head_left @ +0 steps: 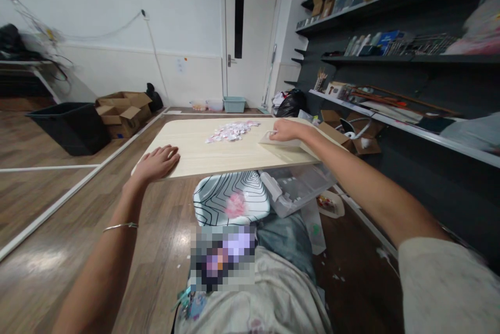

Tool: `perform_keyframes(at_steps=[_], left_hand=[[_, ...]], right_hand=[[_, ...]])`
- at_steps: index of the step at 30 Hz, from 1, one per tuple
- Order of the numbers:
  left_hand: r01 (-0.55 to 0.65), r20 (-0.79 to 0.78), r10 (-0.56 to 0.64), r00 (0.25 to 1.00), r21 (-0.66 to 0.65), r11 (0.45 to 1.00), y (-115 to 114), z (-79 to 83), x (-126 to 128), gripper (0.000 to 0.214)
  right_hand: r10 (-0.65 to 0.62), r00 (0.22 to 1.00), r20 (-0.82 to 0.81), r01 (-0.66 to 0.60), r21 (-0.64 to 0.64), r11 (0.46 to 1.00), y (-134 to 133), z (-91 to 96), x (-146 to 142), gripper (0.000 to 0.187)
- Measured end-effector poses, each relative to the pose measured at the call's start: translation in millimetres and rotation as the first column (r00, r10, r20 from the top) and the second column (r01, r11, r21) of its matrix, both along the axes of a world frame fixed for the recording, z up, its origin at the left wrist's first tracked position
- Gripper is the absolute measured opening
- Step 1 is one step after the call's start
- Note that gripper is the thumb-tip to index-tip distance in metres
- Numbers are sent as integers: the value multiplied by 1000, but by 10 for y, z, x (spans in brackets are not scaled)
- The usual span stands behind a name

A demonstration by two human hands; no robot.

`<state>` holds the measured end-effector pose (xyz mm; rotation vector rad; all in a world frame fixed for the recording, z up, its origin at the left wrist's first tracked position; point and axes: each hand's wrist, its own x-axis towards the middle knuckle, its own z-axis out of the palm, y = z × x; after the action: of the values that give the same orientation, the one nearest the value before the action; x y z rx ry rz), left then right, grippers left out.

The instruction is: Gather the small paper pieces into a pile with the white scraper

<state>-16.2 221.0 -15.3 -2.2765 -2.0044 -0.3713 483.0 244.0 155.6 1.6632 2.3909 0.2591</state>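
1. Clear plastic makes up the shallow tray on the right part of the low wooden table, near its right edge.
2. The right hand rests on the tray's upper rim, fingers curled over it; whether they truly pinch it I cannot tell.
3. The left hand lies flat, palm down and fingers spread, on the table's near left corner, holding nothing. A thin bracelet circles that wrist.
4. A heap of small pink and white pieces lies on the table's far middle, left of the tray and apart from it.
5. Under the table's near edge sit a round cushion with a line pattern and a clear plastic compartment box.
6. Farther off: cardboard boxes and a black bin to the left, a white door ahead, and dark shelves crowded with goods on the right.
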Motion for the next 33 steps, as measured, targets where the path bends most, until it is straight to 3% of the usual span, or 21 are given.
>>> perform_keyframes(at_steps=[6, 10, 17, 21, 27, 33], left_hand=[[-43, 50, 47, 998, -82, 996, -12, 2, 31, 80], [-42, 48, 46, 998, -88, 995, -21, 19, 37, 78], [-54, 9, 55, 998, -107, 993, -63, 96, 81, 77], [-60, 15, 61, 998, -98, 993, -91, 128, 105, 73], [-82, 17, 84, 996, -107, 991, -118, 147, 140, 76], [-78, 30, 82, 996, -113, 991, -138, 177, 152, 75]], right_hand=[[166, 985, -34, -166, 4, 986, 47, -14, -497, 50], [153, 987, -40, -153, -3, 988, 146, 52, -682, 50], [59, 993, -99, -61, -14, 998, 353, 102, -864, 49], [74, 993, -91, -77, -36, 996, 416, 78, -972, 51], [181, 982, -50, -181, -7, 983, 275, 53, -952, 46], [164, 982, -93, -166, -8, 986, 215, 79, -911, 44]])
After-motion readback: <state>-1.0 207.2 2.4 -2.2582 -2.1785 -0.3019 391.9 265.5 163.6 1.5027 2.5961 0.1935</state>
